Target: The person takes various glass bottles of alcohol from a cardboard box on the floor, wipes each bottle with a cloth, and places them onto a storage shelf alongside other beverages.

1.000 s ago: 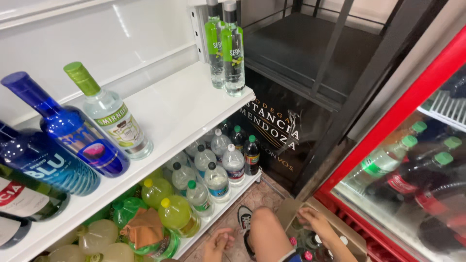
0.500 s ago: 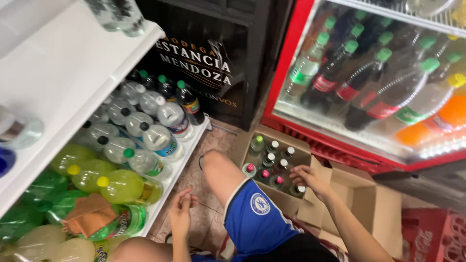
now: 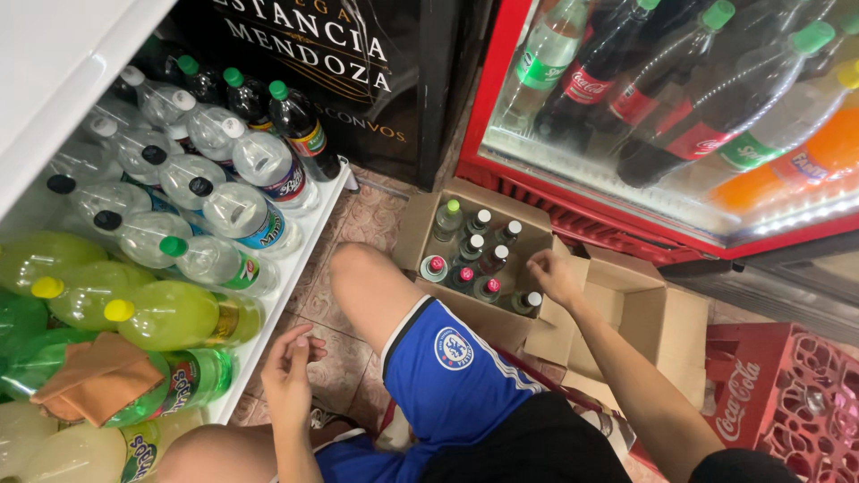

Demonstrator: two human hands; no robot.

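Cardboard box [image 3: 420,234] of bottles [image 3: 472,259] lies under the right hand [image 3: 553,275], fingers curled over one, not yet gripping; left hand [image 3: 288,374] hangs loosely open, empty. Picking-out step; next needs a firm grasp.

I get a bright, evenly lit picture with soft, shallow shadows under the knee and inside the box [image 3: 501,259]. A light strip glares along the bottom of the fridge [image 3: 787,219], and its glass door carries pale reflections. The shelf [image 3: 54,98] at top left is nearly blown out. Focus is sharp throughout, with wide-angle stretching toward the edges.
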